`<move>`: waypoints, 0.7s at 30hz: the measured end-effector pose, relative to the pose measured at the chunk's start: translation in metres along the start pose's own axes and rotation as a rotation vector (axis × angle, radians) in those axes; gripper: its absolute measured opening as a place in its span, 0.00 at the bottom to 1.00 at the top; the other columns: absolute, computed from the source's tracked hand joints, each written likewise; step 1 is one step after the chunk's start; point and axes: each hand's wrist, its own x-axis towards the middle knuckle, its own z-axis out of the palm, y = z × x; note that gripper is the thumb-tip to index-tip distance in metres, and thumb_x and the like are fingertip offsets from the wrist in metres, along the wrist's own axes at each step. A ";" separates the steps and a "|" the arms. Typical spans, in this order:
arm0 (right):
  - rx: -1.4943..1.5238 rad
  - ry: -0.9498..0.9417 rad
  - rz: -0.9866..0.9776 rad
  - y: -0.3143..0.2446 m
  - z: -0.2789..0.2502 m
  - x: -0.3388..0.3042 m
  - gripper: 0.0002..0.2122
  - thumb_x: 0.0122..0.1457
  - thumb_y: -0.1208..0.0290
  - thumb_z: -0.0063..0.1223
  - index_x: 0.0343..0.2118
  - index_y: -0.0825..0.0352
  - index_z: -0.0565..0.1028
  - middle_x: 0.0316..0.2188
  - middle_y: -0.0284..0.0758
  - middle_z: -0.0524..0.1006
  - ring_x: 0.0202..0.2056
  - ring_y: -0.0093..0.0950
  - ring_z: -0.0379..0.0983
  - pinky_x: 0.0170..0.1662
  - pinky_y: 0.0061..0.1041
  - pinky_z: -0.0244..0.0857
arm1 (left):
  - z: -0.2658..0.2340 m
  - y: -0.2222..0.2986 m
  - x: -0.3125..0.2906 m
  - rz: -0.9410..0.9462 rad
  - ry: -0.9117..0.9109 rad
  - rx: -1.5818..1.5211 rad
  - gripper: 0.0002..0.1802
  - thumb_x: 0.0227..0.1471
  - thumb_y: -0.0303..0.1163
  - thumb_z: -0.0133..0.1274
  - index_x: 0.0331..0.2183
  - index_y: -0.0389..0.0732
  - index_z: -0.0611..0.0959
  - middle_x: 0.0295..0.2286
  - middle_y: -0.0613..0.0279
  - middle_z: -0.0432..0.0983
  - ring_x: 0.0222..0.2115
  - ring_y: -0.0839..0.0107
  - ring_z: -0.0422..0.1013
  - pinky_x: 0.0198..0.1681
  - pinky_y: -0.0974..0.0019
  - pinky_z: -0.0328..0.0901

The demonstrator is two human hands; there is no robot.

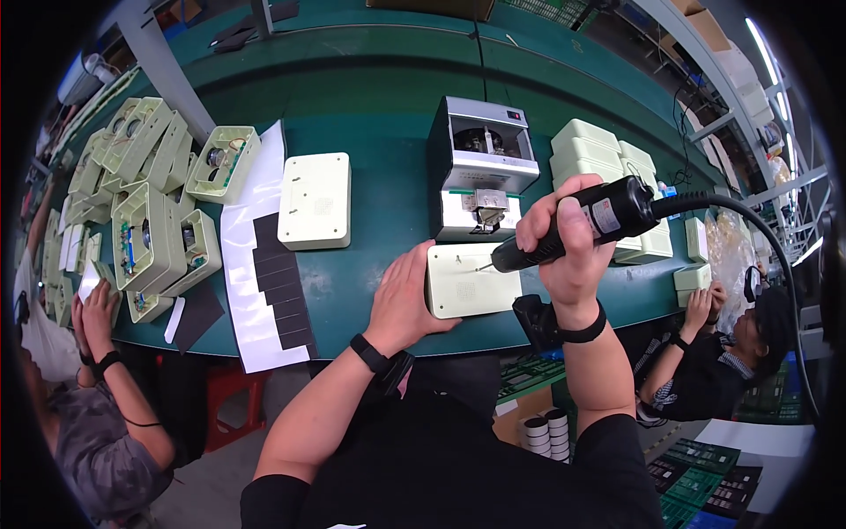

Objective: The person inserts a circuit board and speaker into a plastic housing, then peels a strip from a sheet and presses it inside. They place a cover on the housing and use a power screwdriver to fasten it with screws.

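Observation:
A black corded electric screwdriver (608,214) is wrapped in the fingers of my right hand (571,242). Its thin bit points left, with the tip at a small hole in the top face of a cream plastic housing (463,286). The housing lies flat on the green bench in front of me. My left hand (407,295) grips its left side, fingers along the edge and thumb at the near corner. Left of it lies a second cream housing (315,198), face down, with screw holes showing. Behind the work stands a grey and black screw feeder (485,163).
Open housings with circuit boards (145,234) are piled at the left, beside white sheet and black foam strips (280,286). Closed cream housings (586,150) are stacked at the right. The screwdriver's cable (762,234) arcs along the right. Two other people work at either side.

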 end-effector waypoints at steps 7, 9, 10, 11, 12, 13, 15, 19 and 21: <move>-0.034 0.086 0.074 0.044 0.008 -0.019 0.15 0.62 0.66 0.59 0.46 0.64 0.66 0.21 0.31 0.70 0.18 0.22 0.67 0.25 0.26 0.67 | -0.026 0.008 0.001 -0.107 -0.062 -0.115 0.51 0.28 0.38 0.77 0.55 0.40 0.72 0.49 0.46 0.75 0.51 0.42 0.71 0.57 0.50 0.67; 0.007 0.121 0.001 0.052 -0.009 -0.026 0.15 0.62 0.68 0.58 0.48 0.63 0.66 0.20 0.27 0.68 0.17 0.19 0.65 0.24 0.21 0.64 | -0.012 0.012 0.000 -0.036 0.015 -0.171 0.50 0.28 0.38 0.77 0.55 0.40 0.73 0.48 0.46 0.76 0.51 0.44 0.72 0.54 0.51 0.69; 0.019 0.129 0.026 0.052 -0.019 -0.028 0.14 0.63 0.71 0.55 0.48 0.63 0.65 0.19 0.27 0.67 0.17 0.19 0.64 0.23 0.21 0.63 | -0.005 0.018 -0.002 0.023 0.080 -0.154 0.54 0.29 0.39 0.77 0.59 0.39 0.70 0.52 0.43 0.73 0.55 0.43 0.69 0.59 0.50 0.66; 0.085 0.153 0.058 0.056 -0.020 -0.030 0.11 0.65 0.74 0.52 0.47 0.63 0.65 0.19 0.28 0.66 0.17 0.19 0.63 0.22 0.21 0.62 | -0.005 0.014 -0.001 -0.036 -0.082 -0.240 0.59 0.30 0.41 0.77 0.63 0.38 0.66 0.56 0.42 0.70 0.59 0.42 0.65 0.64 0.50 0.62; 0.088 0.170 0.054 0.051 -0.017 -0.031 0.11 0.63 0.75 0.52 0.44 0.64 0.63 0.18 0.29 0.66 0.16 0.20 0.63 0.21 0.21 0.62 | 0.005 0.008 -0.002 -0.006 -0.050 -0.192 0.60 0.31 0.41 0.76 0.64 0.39 0.64 0.57 0.42 0.69 0.60 0.42 0.64 0.65 0.49 0.60; 0.083 0.181 0.061 0.049 -0.012 -0.031 0.11 0.61 0.76 0.51 0.42 0.64 0.62 0.17 0.30 0.66 0.15 0.21 0.64 0.21 0.21 0.61 | 0.010 0.007 -0.009 0.016 -0.017 -0.155 0.61 0.32 0.42 0.76 0.65 0.39 0.62 0.58 0.43 0.68 0.61 0.43 0.63 0.66 0.49 0.58; 0.120 0.154 0.047 0.053 -0.006 -0.028 0.10 0.61 0.76 0.51 0.42 0.65 0.62 0.16 0.30 0.66 0.15 0.21 0.64 0.21 0.21 0.61 | 0.013 -0.004 -0.015 0.014 0.000 -0.110 0.62 0.33 0.42 0.76 0.66 0.40 0.61 0.58 0.44 0.67 0.62 0.44 0.62 0.67 0.49 0.57; 0.115 0.095 0.036 0.059 -0.005 -0.022 0.10 0.62 0.75 0.51 0.41 0.64 0.62 0.17 0.31 0.66 0.16 0.22 0.64 0.21 0.21 0.62 | 0.008 -0.007 -0.012 0.001 -0.006 -0.088 0.63 0.35 0.42 0.75 0.67 0.40 0.58 0.60 0.45 0.65 0.63 0.45 0.60 0.68 0.48 0.55; 0.096 0.034 0.005 0.062 -0.007 -0.021 0.10 0.66 0.72 0.53 0.41 0.63 0.62 0.19 0.30 0.67 0.17 0.21 0.63 0.21 0.21 0.63 | 0.006 -0.008 -0.012 -0.003 -0.015 -0.085 0.63 0.36 0.42 0.75 0.67 0.41 0.58 0.60 0.46 0.64 0.64 0.45 0.60 0.68 0.49 0.55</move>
